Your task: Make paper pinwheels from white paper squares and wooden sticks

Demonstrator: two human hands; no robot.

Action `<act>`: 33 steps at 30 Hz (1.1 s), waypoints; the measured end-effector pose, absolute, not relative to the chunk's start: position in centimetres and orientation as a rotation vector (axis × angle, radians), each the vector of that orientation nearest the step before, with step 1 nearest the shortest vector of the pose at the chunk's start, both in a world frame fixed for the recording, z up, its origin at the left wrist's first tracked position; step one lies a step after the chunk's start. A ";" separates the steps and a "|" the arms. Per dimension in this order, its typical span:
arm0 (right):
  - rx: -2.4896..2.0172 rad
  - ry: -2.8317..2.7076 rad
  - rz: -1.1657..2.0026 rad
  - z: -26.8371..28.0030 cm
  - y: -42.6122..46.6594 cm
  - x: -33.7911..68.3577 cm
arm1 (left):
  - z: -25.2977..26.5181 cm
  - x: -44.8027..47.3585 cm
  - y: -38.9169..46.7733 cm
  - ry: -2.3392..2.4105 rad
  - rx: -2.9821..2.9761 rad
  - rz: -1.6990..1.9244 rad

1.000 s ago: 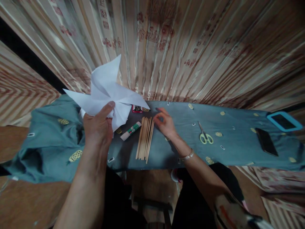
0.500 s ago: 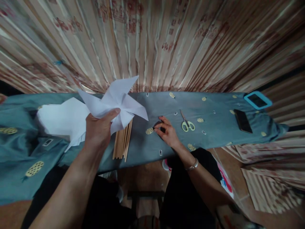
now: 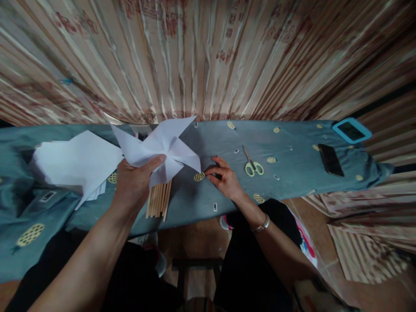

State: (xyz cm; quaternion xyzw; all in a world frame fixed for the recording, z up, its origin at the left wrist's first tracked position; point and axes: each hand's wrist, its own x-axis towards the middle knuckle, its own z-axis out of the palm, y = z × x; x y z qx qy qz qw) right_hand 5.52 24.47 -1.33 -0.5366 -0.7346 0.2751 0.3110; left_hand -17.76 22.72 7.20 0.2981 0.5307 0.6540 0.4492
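A white paper pinwheel (image 3: 177, 149) is pinched at its middle by my left hand (image 3: 134, 180), the thumb lying on the centre where the folded points meet. Partly beneath it, a bundle of thin wooden sticks (image 3: 159, 201) rests on the cloth. To the right, my right hand (image 3: 225, 180) hovers at or just above the cloth, thumb and index fingertips together and the other fingers loosely curled. Whatever is between those fingertips is too small to make out. Scissors with pale green handles (image 3: 253, 168) lie to the right of this hand.
A stack of white paper sheets (image 3: 74, 158) lies on the left of the grey-green patterned cloth (image 3: 224, 143). At the right are a dark phone (image 3: 330, 160) and a blue-framed tablet (image 3: 352, 130). A pleated curtain (image 3: 208, 65) hangs along the back edge.
The pinwheel in my left hand has dropped slightly and tilted a little. My right hand keeps its pinch and has shifted only slightly. The whole view has turned a bit.
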 end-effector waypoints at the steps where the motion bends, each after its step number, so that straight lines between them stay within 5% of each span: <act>1: -1.419 -1.943 0.734 -1.3 24.5 5.6 | 7.2 -17.7 22.7 1.310 0.729 1.620; 18: -1.345 -1.971 0.639 -1.0 23.0 4.4 | 5.9 -16.8 22.7 1.330 0.770 1.522; 33: -1.147 -1.896 0.491 7.4 19.2 2.1 | 5.8 -14.6 21.5 1.299 0.950 1.364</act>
